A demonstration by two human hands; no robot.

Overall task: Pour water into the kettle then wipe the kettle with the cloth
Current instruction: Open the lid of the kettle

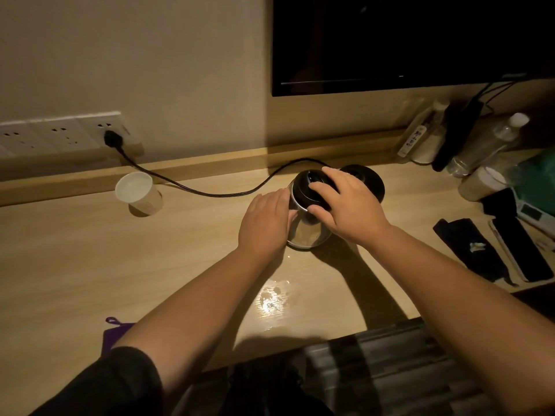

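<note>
A steel kettle (306,235) with a black lid (304,189) stands on the wooden desk (90,259), just in front of its round black base (371,183). My right hand (345,205) lies over the top and grips the lid, fingers wrapped round its rim. The palm of my left hand (265,220) is pressed against the kettle's left side; whether anything is under its fingers is hidden. A purple cloth (115,331) lies at the desk's near left edge, partly under my left forearm. A white paper cup (136,190) stands at the back left.
A black cord (210,192) runs from the wall socket (112,136) to the base. Spilled water (273,295) shines on the desk near me. Bottles (492,139), a jar and dark pouches (468,250) crowd the right side. A dark screen (405,40) hangs above.
</note>
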